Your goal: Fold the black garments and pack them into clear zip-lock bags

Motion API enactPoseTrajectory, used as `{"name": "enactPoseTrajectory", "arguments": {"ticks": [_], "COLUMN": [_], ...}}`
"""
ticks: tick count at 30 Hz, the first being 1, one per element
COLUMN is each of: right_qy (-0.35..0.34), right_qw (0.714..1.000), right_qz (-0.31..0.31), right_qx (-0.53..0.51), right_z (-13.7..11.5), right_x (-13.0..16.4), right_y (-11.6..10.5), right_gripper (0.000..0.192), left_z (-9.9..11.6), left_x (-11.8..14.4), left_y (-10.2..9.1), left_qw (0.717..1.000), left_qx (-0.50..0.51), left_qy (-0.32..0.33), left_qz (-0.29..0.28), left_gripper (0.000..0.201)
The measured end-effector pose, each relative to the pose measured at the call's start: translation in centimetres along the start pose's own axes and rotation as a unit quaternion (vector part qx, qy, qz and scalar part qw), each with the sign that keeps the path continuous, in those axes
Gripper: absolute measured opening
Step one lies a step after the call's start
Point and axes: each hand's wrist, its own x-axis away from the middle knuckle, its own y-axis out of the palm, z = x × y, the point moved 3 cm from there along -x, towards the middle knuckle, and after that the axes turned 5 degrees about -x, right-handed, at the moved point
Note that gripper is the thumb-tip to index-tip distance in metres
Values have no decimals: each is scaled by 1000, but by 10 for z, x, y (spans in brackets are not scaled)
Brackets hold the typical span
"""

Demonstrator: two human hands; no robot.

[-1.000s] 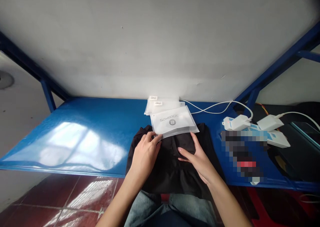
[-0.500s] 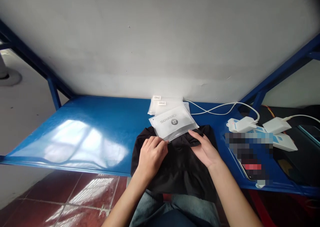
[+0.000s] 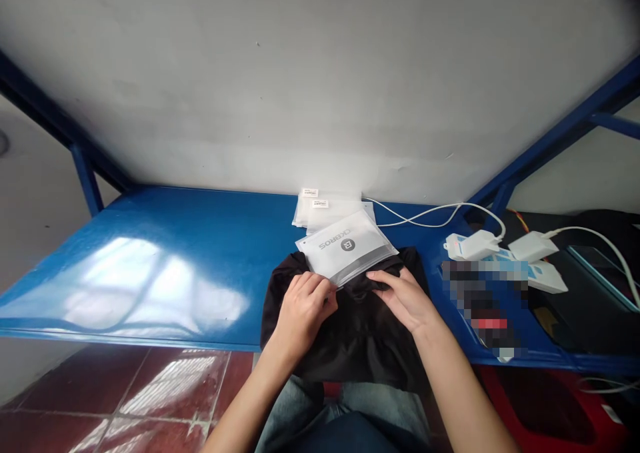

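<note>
A black garment [image 3: 360, 336] lies on the blue table [image 3: 165, 260] at its front edge, hanging partly over my lap. A frosted white zip bag [image 3: 345, 248] with a round logo and lettering rests on the garment's far end. My left hand [image 3: 303, 310] pinches the bag's near left edge together with the black cloth. My right hand [image 3: 405, 298] grips a bunched fold of the garment right at the bag's near right edge. The bag's mouth is partly hidden by my fingers.
More frosted bags [image 3: 325, 208] are stacked behind against the white wall. To the right lie white chargers [image 3: 475, 245] with white cables [image 3: 430, 214], a pixelated patch, and a dark tray [image 3: 595, 300]. Blue frame bars rise at both sides. Red floor tiles show below the table.
My right hand slid forward from flat on the garment to its far end and bunched the cloth. My left hand closed on the bag's edge. The bag turned slightly.
</note>
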Motion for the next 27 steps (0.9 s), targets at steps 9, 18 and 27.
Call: {"name": "enactPoseTrajectory", "arguments": {"ticks": [9, 18, 27], "right_qy": [-36, -41, 37], "right_qw": [999, 999, 998], "right_qz": [-3, -11, -44], "right_qx": [-19, 7, -17], "right_z": [3, 6, -3], "right_x": [-12, -20, -45], "right_y": [17, 19, 20], "right_gripper": [55, 63, 53], "left_z": [-2, 1, 3], "left_x": [2, -2, -6], "left_y": [7, 7, 11], "left_qw": [1000, 992, 984], "left_qx": [16, -60, -134], "left_qy": [10, -47, 26], "left_qz": [-15, -102, -112], "left_gripper": [16, 10, 12]}}
